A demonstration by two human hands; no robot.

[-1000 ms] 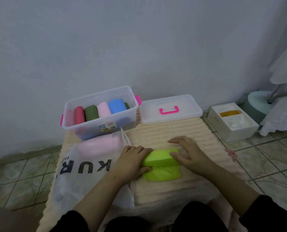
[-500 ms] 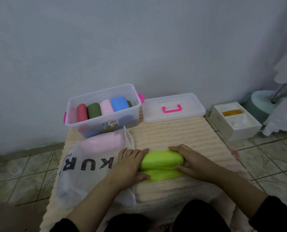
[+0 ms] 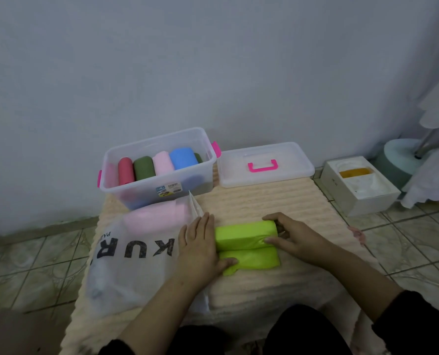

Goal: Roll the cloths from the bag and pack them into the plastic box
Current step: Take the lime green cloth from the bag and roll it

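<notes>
A lime green cloth (image 3: pixel 246 244) lies partly rolled on the cream ribbed mat (image 3: pixel 264 203). My left hand (image 3: pixel 200 248) lies flat against its left end with fingers straight, the thumb on the flat lower part. My right hand (image 3: pixel 294 235) grips the right end of the roll, thumb pressed into the fold. The clear plastic box (image 3: pixel 159 190) with pink latches stands at the back left and holds several rolled cloths: red, dark green, pink, blue. A translucent white bag (image 3: pixel 136 262) with dark letters lies at the left, a pink cloth (image 3: pixel 157 217) inside it.
The box's clear lid (image 3: pixel 266 163) with a pink handle lies right of the box against the wall. A white foam carton (image 3: pixel 360 185) sits on the tiled floor at the right, beside a pale round base and white fabric.
The green cloth has been rolled farther away from me, the roll now thicker. Both hands shifted outward to the roll's ends. The camera view dipped slightly.
</notes>
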